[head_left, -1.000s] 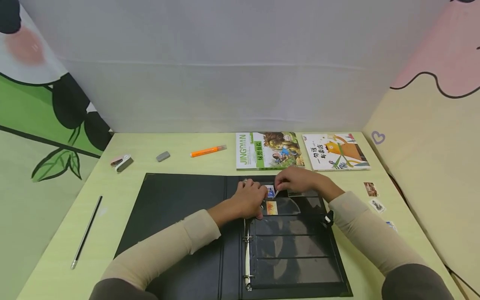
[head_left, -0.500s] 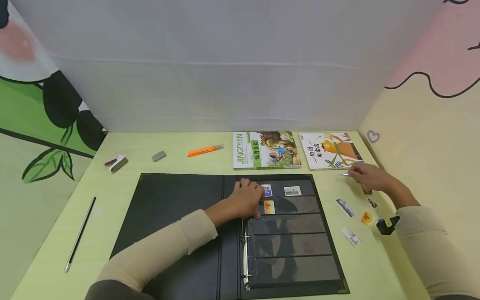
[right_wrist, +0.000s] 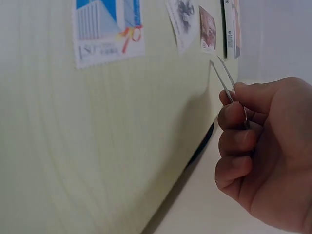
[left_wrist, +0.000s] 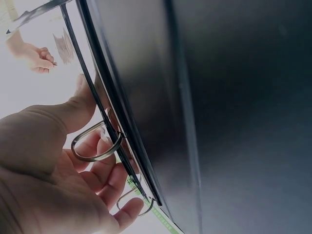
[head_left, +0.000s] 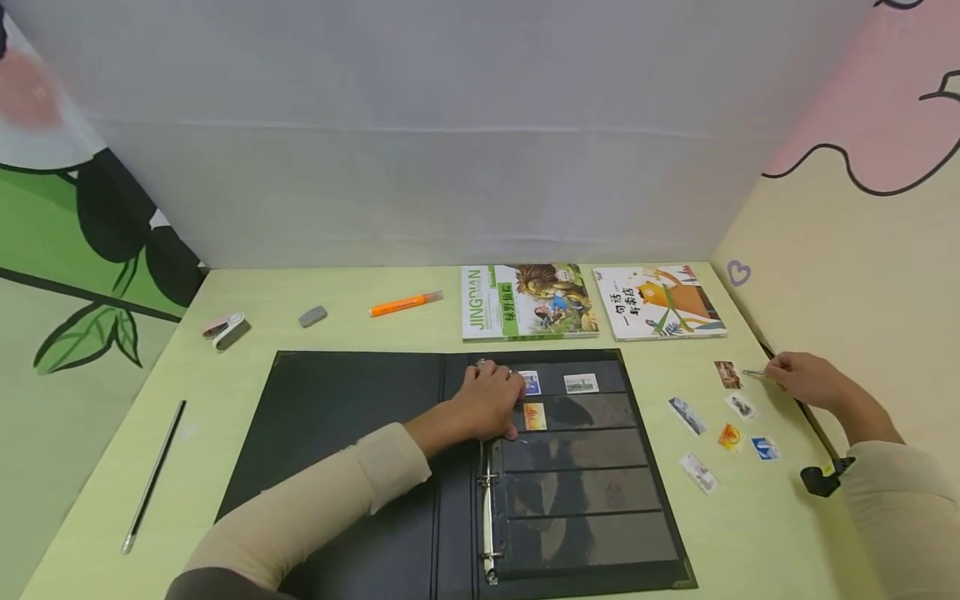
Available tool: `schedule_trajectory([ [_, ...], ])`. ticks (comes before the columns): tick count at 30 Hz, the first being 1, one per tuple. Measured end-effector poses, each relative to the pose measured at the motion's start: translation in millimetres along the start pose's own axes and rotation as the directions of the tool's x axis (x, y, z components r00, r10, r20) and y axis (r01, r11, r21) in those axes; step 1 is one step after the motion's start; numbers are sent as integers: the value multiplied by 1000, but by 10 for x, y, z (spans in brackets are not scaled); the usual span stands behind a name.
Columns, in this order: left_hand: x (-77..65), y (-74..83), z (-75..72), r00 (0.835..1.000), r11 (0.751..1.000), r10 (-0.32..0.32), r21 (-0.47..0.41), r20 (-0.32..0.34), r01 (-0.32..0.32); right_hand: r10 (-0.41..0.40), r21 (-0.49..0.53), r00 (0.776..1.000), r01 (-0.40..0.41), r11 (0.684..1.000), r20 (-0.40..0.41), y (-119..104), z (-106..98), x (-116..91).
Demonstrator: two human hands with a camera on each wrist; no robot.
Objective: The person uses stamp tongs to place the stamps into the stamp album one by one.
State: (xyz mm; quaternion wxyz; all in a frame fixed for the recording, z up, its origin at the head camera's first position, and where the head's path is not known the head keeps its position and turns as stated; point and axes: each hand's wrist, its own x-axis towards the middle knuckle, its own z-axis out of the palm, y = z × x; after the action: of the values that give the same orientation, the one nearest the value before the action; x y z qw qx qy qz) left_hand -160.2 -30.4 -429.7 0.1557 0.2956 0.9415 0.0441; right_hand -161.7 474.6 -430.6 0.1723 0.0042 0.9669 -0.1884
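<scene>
My right hand (head_left: 813,385) pinches a pair of metal tweezers (right_wrist: 223,83) right of the loose stamps. The tweezers' tips stand apart with nothing between them, close beside a brown stamp (head_left: 727,375). Below it on the table lie a black-and-white stamp (head_left: 740,407), a blue stamp (head_left: 765,448), an orange stamp (head_left: 730,437) and two pale ones. My left hand (head_left: 487,400) rests over the ring side of an open black stamp album (head_left: 360,417), fingers by the metal rings (left_wrist: 97,141). The album's clear-pocket page holds a blue stamp (head_left: 531,382), a grey stamp (head_left: 581,383) and an orange-yellow stamp (head_left: 535,417).
Two picture books (head_left: 528,302) lie behind the album. An orange marker (head_left: 405,303), a grey eraser (head_left: 312,317) and a small stapler (head_left: 228,332) sit along the back left. A pencil (head_left: 153,475) lies left of the album. A wall borders the table on the right.
My right hand has moved from the album's top pockets out to the right, past the loose stamps, with the tweezers. A grey stamp shows in the top row. The left hand has stayed put.
</scene>
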Motion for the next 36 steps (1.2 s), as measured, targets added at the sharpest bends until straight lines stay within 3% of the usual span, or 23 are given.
schedule_trajectory([
  [8, -19, 3, 17, 1000, 1000, 6, -12, -16, -6, -30, 25, 999, 31, 999, -33, -45, 88, 64],
  [12, -31, 5, 11, 1000, 1000, 2, -16, -14, -2, -100, 56, 993, 103, 993, -57, -178, 32, 83],
  [21, -26, -2, -7, 1000, 1000, 8, -13, -4, -8, -305, 61, 950, 309, 949, -68, -942, 34, 316],
  [29, -23, -6, -16, 1000, 1000, 13, -16, 3, -13, -443, 88, 896, 442, 893, -8, -1608, 216, 565],
  [36, -20, -9, -4, 1000, 1000, 18, -17, -7, -18, -522, 75, 846, 517, 853, 104, -1971, 459, 719],
])
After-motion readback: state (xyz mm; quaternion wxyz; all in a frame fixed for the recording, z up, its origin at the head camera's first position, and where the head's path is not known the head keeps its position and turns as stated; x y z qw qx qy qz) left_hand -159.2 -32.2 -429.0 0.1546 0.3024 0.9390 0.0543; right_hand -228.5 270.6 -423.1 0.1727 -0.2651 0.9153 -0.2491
